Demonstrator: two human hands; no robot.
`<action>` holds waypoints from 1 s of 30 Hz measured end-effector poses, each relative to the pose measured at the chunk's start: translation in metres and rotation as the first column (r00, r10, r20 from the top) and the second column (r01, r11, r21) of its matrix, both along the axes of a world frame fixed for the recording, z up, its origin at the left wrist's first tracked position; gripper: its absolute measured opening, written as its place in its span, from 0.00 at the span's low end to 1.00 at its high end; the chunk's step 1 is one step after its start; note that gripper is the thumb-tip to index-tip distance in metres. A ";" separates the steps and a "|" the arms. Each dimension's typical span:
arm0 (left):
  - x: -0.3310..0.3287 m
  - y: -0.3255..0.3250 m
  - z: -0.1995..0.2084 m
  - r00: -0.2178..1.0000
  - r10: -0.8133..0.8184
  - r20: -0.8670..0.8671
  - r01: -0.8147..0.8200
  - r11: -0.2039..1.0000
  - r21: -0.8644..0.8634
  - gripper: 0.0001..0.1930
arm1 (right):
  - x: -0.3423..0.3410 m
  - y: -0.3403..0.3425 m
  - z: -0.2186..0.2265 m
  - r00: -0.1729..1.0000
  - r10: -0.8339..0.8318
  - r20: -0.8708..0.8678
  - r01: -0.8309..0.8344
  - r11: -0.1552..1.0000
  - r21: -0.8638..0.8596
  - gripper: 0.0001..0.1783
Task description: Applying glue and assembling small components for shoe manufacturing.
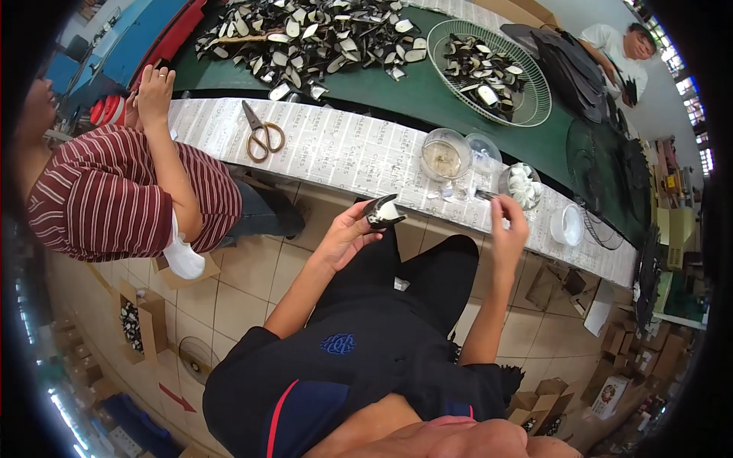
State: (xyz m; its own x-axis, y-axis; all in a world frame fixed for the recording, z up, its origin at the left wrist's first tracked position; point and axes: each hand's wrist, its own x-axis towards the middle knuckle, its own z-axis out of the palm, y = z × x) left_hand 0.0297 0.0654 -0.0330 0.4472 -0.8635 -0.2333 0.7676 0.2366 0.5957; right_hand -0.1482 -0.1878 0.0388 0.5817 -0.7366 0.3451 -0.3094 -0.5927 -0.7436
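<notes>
My left hand (343, 240) is closed around a small black piece with a white face (384, 213), which looks like a shoe heel. It is held up in front of the ledge, above my lap. Over the ledge, my right hand (510, 227) has thumb and fingers pinched together at a thin dark item (484, 195), too small to name. Close to those fingertips stands a bowl of white bits (524, 186). Beyond them are a round clear tub (446, 155) with a pale brownish content and a second clear container (483, 149).
Scissors (264, 140) lie on the paper-covered ledge (351, 153). Behind, the green table (397, 91) bears a heap of black-and-white pieces (313, 46) and a round basket (538, 107). A white cup (567, 224) stands right. A striped-shirted person (130, 191) is close left; another (611, 57) is far right.
</notes>
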 end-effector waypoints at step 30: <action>-0.033 -0.018 0.055 0.976 -0.140 0.167 0.156 0.984 -0.084 0.24 | 0.002 0.115 0.066 0.943 0.312 0.116 -0.265 0.914 -0.308 0.13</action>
State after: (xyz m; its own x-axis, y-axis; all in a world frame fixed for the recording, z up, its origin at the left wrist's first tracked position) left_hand -0.0033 0.0476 0.0222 0.3376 -0.9377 -0.0815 0.6948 0.1899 0.6937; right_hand -0.1459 -0.0729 0.1044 0.6736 -0.4015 0.6205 0.0156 -0.8317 -0.5551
